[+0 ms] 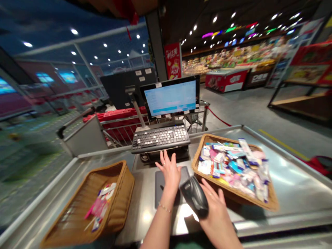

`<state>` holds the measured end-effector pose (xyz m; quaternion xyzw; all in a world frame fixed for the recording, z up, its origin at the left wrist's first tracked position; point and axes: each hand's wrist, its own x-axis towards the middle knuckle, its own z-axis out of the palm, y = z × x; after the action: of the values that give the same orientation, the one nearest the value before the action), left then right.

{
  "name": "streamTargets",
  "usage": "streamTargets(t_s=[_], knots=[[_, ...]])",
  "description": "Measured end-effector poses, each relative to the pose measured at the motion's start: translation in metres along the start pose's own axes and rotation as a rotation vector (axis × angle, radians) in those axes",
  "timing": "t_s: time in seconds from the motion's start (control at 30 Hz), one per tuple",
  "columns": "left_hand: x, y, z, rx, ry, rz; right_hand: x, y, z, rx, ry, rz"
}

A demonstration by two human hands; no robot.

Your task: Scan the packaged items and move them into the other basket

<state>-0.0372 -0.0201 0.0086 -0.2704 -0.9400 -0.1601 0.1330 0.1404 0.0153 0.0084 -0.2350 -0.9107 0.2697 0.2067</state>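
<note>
Two hands over the counter. Left hand: open, fingers spread, empty, above a dark pad just short of the keyboard. Right hand: closed round a black handheld scanner, just beside the left wrist. Right basket: heaped with small packets. Left basket: few packets. Monitor: lit, behind the keyboard. Step, as judged: scanner ready, no packet presented. A next move would call for the empty left hand to bring one under it.
</note>
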Motion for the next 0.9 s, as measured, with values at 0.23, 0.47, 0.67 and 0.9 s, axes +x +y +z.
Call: streamTargets(t_s=[0.23,0.47,0.67,0.9], knots=[[0.000,0.012,0.003,-0.026,-0.016,0.044,-0.003,0.004,0.000,-0.013,0.039,0.032],[0.001,0.021,0.007,-0.051,-0.034,0.071,-0.004,0.015,-0.001,-0.018,-0.008,0.036],[0.000,0.028,0.009,-0.071,-0.058,0.102,-0.006,0.017,-0.004,-0.048,0.040,0.060],[0.000,0.035,0.012,-0.089,-0.069,0.130,-0.008,0.012,-0.007,-0.054,0.089,0.083]])
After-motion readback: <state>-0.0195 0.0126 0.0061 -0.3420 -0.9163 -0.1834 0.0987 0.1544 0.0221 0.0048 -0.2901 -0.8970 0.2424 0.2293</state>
